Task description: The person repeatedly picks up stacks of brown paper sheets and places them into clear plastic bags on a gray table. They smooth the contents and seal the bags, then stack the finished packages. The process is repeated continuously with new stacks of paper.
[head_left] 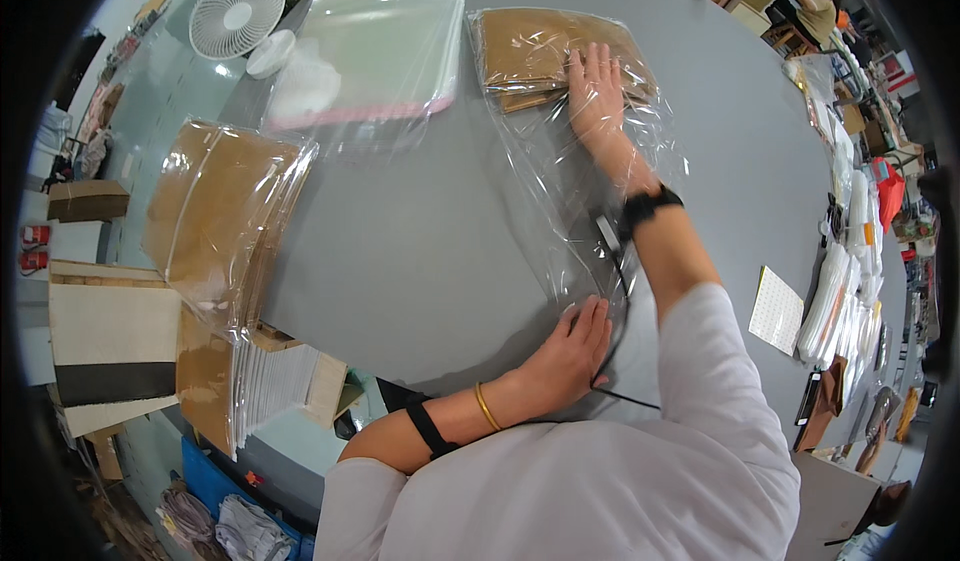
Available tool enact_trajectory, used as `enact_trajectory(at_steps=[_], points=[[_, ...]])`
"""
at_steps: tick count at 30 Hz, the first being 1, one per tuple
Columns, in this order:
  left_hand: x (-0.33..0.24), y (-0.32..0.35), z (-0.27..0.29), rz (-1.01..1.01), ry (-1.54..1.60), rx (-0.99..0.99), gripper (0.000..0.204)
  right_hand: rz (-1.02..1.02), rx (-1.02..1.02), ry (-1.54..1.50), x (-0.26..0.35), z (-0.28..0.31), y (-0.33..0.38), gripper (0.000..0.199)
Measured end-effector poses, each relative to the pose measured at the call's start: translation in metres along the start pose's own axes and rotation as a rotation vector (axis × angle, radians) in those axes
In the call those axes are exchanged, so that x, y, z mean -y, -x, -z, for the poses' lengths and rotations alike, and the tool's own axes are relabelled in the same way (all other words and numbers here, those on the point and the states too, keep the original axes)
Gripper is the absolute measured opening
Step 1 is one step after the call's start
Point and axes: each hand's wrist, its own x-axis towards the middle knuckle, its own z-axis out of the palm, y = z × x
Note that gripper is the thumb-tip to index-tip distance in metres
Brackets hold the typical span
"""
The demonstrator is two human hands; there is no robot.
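A clear plastic bag (545, 196) stretches along the grey table, with a stack of flat brown cardboard pieces (530, 46) at its far end. My right hand (597, 96) lies flat over that stack, fingers stretched out; whether it is inside the bag or on top I cannot tell. At the bag's near end rests my left hand (565, 356), its fingers extended and touching the film, its thumb mostly hidden. A dark band with a black cable circles my right wrist. Another dark band and a gold bangle are on my left arm.
Left on the table edge are plastic-wrapped brown stacks (225, 221), above more stacked sheets (270, 386). A pile of clear bags (380, 51) lies at the far left, near a white fan (237, 11). On the right are a small sheet (776, 309) and white packets (828, 296). A person (812, 16) sits far right.
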Motion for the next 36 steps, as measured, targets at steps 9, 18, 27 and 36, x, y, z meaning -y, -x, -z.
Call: enact_trajectory(at_steps=[9, 18, 27, 36], points=[[0.001, 0.003, -0.009, -0.026, -0.054, -0.049, 0.071, 0.255, -0.022, -0.694, 0.051, 0.034, 0.04, 0.043], [0.004, 0.002, -0.006, 0.011, -0.029, -0.065, 0.073, -0.127, -0.022, -0.356, 0.004, 0.016, 0.063, 0.047], [0.005, 0.002, -0.018, 0.149, 0.265, -0.154, 0.076, -0.057, 0.028, -0.353, -0.03, -0.029, 0.036, 0.042], [0.047, 0.17, 0.048, 0.123, -0.024, -0.667, 0.019, 0.258, 0.154, -0.454, -0.01, -0.024, 0.055, 0.049]])
